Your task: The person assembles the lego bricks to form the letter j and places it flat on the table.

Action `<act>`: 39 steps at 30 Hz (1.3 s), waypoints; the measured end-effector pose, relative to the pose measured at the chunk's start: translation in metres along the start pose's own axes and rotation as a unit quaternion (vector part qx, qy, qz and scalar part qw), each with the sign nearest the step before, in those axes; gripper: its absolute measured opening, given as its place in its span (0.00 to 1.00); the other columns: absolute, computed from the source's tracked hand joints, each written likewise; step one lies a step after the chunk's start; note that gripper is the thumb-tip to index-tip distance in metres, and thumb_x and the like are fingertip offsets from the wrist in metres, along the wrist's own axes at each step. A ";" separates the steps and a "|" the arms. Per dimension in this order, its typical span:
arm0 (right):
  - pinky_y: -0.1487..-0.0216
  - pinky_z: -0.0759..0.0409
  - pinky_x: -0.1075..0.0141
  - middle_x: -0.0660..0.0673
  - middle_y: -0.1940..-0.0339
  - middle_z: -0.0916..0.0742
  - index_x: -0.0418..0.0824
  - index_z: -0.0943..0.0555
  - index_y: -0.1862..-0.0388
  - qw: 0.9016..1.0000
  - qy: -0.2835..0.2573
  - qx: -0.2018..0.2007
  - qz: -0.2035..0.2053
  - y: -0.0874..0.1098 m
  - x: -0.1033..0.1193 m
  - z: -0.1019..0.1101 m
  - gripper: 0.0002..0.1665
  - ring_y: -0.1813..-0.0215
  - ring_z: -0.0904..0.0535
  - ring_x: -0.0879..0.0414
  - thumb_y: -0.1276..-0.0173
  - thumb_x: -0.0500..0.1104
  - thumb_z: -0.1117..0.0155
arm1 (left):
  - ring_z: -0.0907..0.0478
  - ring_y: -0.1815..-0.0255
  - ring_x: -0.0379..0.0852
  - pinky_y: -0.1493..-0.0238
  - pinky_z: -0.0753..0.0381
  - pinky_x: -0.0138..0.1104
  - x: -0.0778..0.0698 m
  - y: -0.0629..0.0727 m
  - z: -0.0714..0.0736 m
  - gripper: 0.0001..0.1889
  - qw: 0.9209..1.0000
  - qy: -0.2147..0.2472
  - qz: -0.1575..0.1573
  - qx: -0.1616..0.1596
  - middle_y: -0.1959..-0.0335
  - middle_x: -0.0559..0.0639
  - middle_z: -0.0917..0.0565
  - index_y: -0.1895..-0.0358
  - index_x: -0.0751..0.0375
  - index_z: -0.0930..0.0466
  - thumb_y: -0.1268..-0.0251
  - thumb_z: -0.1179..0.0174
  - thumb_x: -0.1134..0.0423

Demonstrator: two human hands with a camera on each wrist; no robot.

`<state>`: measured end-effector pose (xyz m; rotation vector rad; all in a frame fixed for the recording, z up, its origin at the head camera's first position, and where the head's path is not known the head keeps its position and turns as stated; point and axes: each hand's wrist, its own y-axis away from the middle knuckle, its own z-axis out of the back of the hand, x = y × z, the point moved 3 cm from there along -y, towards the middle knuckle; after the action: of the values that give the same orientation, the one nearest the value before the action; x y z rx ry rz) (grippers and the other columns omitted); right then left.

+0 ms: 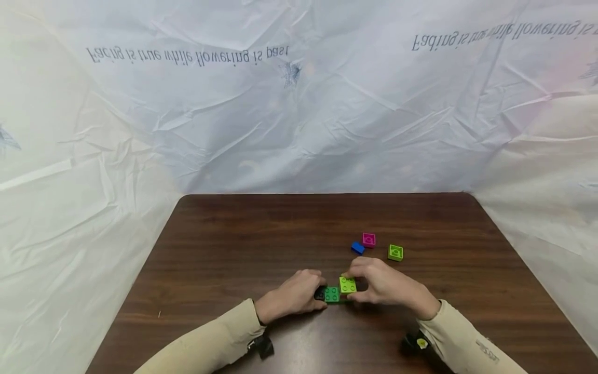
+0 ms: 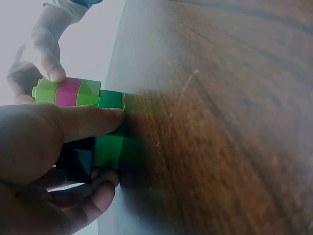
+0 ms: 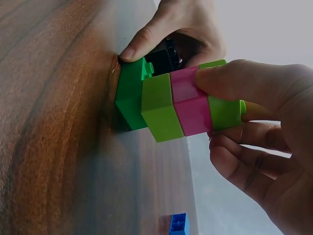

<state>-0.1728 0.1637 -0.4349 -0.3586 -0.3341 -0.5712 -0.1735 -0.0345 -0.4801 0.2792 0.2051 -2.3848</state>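
Observation:
My left hand (image 1: 299,292) grips a long green toy building brick (image 3: 131,93) low on the wooden table, its thumb on the near side. A black brick (image 2: 77,159) sits on the green at that hand's end. Beside it, a green brick top (image 1: 331,294) with studs shows between my hands. With thumb and fingers, my right hand (image 1: 380,280) pinches a stack of a lime brick (image 3: 161,107), a pink brick (image 3: 190,100) and another lime brick (image 1: 348,285) on top. The stack's lower lime brick meets the other end of the green brick in the right wrist view.
Beyond my right hand lie a small blue brick (image 1: 357,248), a magenta brick (image 1: 369,240) and a loose lime brick (image 1: 395,253) with its hollow side up. Pale printed sheeting (image 1: 299,130) hangs around the brown table (image 1: 233,234).

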 end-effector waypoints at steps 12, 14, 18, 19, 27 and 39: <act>0.68 0.24 0.74 0.57 0.65 0.19 0.44 0.15 0.54 1.000 -0.001 -0.007 0.001 0.002 -0.001 -0.003 0.19 0.67 0.23 0.62 0.44 0.48 0.24 | 0.28 0.74 0.31 0.76 0.30 0.22 -0.002 0.001 -0.001 0.14 1.000 -0.007 0.000 0.003 0.71 0.39 0.24 0.65 0.54 0.17 0.48 0.27 0.49; 0.66 0.21 0.73 0.57 0.63 0.19 0.44 0.16 0.53 1.000 -0.009 -0.006 -0.003 0.003 -0.002 -0.004 0.20 0.64 0.22 0.63 0.43 0.48 0.25 | 0.28 0.74 0.31 0.76 0.30 0.22 -0.002 0.000 -0.001 0.14 1.000 -0.008 -0.001 0.002 0.72 0.39 0.24 0.66 0.54 0.17 0.48 0.27 0.50; 0.61 0.19 0.70 0.55 0.58 0.17 0.44 0.17 0.51 1.000 -0.013 -0.003 -0.012 0.005 -0.005 -0.005 0.20 0.58 0.21 0.66 0.40 0.49 0.27 | 0.28 0.74 0.31 0.76 0.30 0.22 -0.001 -0.001 0.001 0.14 1.000 -0.012 0.001 0.004 0.72 0.39 0.24 0.67 0.54 0.17 0.48 0.27 0.50; 0.60 0.19 0.70 0.55 0.57 0.17 0.44 0.17 0.50 1.000 -0.012 -0.002 -0.014 0.005 -0.006 -0.005 0.20 0.57 0.21 0.66 0.39 0.49 0.27 | 0.28 0.74 0.31 0.76 0.30 0.22 -0.001 -0.001 0.001 0.14 1.000 -0.012 0.001 0.005 0.72 0.40 0.24 0.66 0.54 0.17 0.48 0.27 0.50; 0.59 0.19 0.70 0.55 0.54 0.16 0.46 0.18 0.49 1.000 -0.019 -0.001 -0.010 0.007 -0.007 -0.005 0.22 0.55 0.20 0.65 0.39 0.53 0.28 | 0.27 0.74 0.32 0.75 0.29 0.23 -0.001 0.000 0.001 0.14 1.000 -0.011 0.007 0.009 0.71 0.40 0.24 0.65 0.53 0.16 0.48 0.27 0.49; 0.59 0.18 0.63 0.49 0.52 0.15 0.46 0.19 0.46 0.997 -0.038 -0.031 -0.058 0.013 -0.021 0.023 0.26 0.58 0.18 0.59 0.38 0.56 0.30 | 0.26 0.72 0.32 0.72 0.27 0.24 0.000 0.001 -0.002 0.15 1.000 -0.015 0.011 0.010 0.69 0.40 0.23 0.62 0.53 0.15 0.47 0.28 0.49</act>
<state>-0.1870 0.1930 -0.4266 -0.4233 -0.4124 -0.6841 -0.1724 -0.0343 -0.4821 0.2544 0.1635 -2.3692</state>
